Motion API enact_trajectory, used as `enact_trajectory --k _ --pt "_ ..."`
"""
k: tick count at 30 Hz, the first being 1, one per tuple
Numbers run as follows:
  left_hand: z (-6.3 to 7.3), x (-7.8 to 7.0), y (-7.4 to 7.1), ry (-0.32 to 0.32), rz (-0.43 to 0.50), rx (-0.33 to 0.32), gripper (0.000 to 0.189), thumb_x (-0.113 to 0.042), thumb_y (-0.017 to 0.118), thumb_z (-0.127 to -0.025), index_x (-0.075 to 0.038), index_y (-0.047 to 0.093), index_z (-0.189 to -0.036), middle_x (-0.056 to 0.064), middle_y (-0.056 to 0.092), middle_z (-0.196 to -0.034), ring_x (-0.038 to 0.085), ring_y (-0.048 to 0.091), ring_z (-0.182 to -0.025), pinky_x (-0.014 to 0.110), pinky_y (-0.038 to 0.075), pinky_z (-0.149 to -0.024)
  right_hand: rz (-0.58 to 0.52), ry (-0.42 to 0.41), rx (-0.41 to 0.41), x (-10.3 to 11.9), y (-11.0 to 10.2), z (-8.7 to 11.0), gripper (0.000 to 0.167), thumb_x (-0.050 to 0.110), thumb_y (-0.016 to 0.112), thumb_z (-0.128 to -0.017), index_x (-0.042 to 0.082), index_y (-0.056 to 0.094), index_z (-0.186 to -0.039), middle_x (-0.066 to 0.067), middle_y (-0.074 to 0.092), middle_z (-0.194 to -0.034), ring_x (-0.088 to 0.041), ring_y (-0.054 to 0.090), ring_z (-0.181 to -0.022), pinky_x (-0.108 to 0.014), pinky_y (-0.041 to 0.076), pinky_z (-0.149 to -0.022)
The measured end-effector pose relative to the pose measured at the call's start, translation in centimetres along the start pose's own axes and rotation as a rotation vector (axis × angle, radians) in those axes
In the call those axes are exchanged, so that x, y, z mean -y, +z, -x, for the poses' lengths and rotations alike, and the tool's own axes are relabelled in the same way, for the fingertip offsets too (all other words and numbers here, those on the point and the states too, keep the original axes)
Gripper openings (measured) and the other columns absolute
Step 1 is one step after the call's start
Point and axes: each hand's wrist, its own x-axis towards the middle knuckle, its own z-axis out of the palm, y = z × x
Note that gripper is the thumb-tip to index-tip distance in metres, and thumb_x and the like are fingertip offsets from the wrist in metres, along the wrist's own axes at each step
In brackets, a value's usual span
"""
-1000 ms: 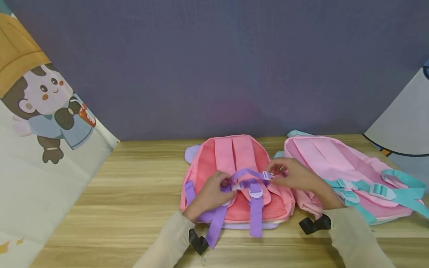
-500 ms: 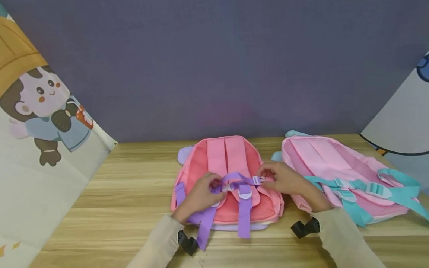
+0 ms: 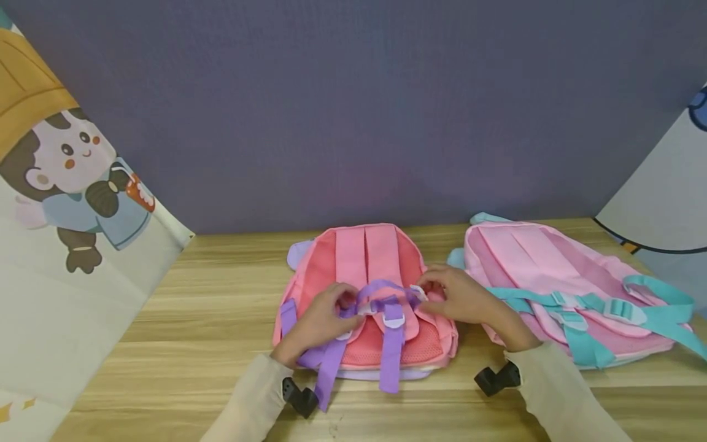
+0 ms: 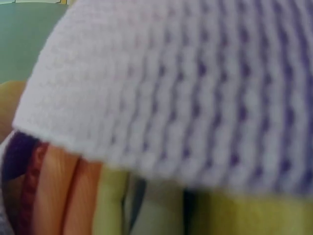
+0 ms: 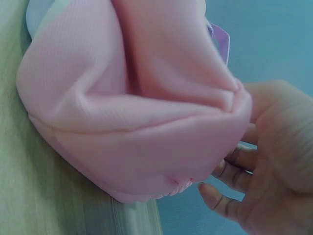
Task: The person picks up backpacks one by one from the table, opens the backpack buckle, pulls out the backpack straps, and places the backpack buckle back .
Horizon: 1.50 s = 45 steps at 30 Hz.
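Note:
A coral-pink backpack point(image 3: 378, 252) lies on its front, shoulder straps up, with purple webbing ends trailing toward the near edge. Both hands work over its lower middle. My left hand point(image 3: 323, 316) pinches a purple strap point(image 3: 349, 312) beside a pale buckle piece point(image 3: 367, 309). My right hand point(image 3: 458, 294) pinches a white buckle piece point(image 3: 420, 293) on another purple strap point(image 3: 381, 284) that arches between the hands. In the right wrist view the backpack's pink side point(image 5: 161, 142) covers the fingertips. Purple webbing point(image 4: 186, 98) fills most of the left wrist view, hiding the left fingers.
A second, lighter pink backpack point(image 3: 544, 248) with turquoise straps point(image 3: 665, 319) lies to the right on the wooden table point(image 3: 182, 350). Behind the table rises a dark grey-blue panel point(image 3: 353, 116). A printed cloth point(image 3: 38, 294) hangs at the left.
The coral backpack has shifted left along with both hands, away from the lighter backpack. The white buckle piece at my right hand has turned to a slant.

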Motion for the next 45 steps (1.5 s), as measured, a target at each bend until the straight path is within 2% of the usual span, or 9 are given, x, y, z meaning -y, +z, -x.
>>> enact_trajectory --k 7,16,27,32,38,42,45 --pt "0.0 -0.1 -0.3 0.003 0.006 0.015 0.037 -0.014 0.075 -0.077 -0.006 0.059 -0.109 0.005 0.06 -0.095 0.017 0.055 -0.088 0.028 0.047 -0.08 -0.018 -0.022 0.009 0.1 -0.2 -0.2 0.019 0.017 0.079 -0.074 0.013 0.069 -0.09 0.007 0.058 -0.081 -0.009 0.049 -0.076 -0.024 0.042 -0.068" --pt "-0.1 -0.2 -0.3 0.001 0.006 0.028 0.038 -0.015 0.075 -0.078 -0.005 0.059 -0.112 0.006 0.06 -0.097 0.018 0.056 -0.09 0.03 0.047 -0.081 -0.118 0.034 0.067 0.1 -0.6 0.1 0.021 0.018 0.078 -0.076 0.012 0.068 -0.093 0.006 0.059 -0.086 -0.01 0.051 -0.08 -0.025 0.045 -0.071" --pt "0.0 -0.4 -0.3 0.009 0.008 0.034 0.038 -0.014 0.074 -0.079 -0.005 0.058 -0.112 0.006 0.06 -0.097 0.018 0.056 -0.09 0.03 0.048 -0.082 -0.099 0.045 0.067 0.3 -0.8 0.3 0.021 0.019 0.079 -0.077 0.012 0.068 -0.093 0.006 0.059 -0.086 -0.011 0.051 -0.081 -0.026 0.045 -0.072" --pt "0.1 -0.4 -0.4 -0.013 0.005 0.046 0.039 -0.015 0.074 -0.079 -0.005 0.058 -0.113 0.005 0.06 -0.098 0.017 0.056 -0.091 0.03 0.048 -0.083 -0.075 0.043 0.049 0.7 -1.0 0.5 0.022 0.019 0.079 -0.077 0.013 0.068 -0.095 0.006 0.06 -0.088 -0.012 0.053 -0.083 -0.031 0.047 -0.076" --pt "0.2 -1.0 -0.9 -0.027 -0.005 0.063 0.045 -0.015 0.074 -0.08 -0.002 0.055 -0.118 0.008 0.061 -0.101 0.019 0.057 -0.093 0.034 0.048 -0.084 -0.027 0.128 0.003 1.4 -1.6 1.4 0.029 0.019 0.079 -0.076 0.012 0.067 -0.102 0.001 0.063 -0.098 -0.017 0.056 -0.09 -0.038 0.049 -0.083" --pt "0.3 -1.7 -1.2 -0.03 -0.026 0.056 0.048 -0.014 0.074 -0.08 -0.001 0.052 -0.121 0.011 0.061 -0.109 0.021 0.058 -0.097 0.038 0.049 -0.086 -0.016 0.146 -0.05 1.5 -2.3 2.1 0.034 0.017 0.078 -0.077 0.008 0.066 -0.107 -0.003 0.064 -0.101 -0.021 0.058 -0.094 -0.043 0.05 -0.086" --pt "0.3 -2.2 -1.3 -0.007 -0.06 0.035 0.049 -0.015 0.073 -0.081 -0.002 0.051 -0.123 0.014 0.059 -0.117 0.023 0.058 -0.102 0.041 0.048 -0.09 -0.015 0.127 -0.106 1.5 -2.9 2.6 0.035 0.017 0.079 -0.077 0.007 0.065 -0.108 -0.003 0.065 -0.1 -0.023 0.06 -0.097 -0.046 0.049 -0.088"
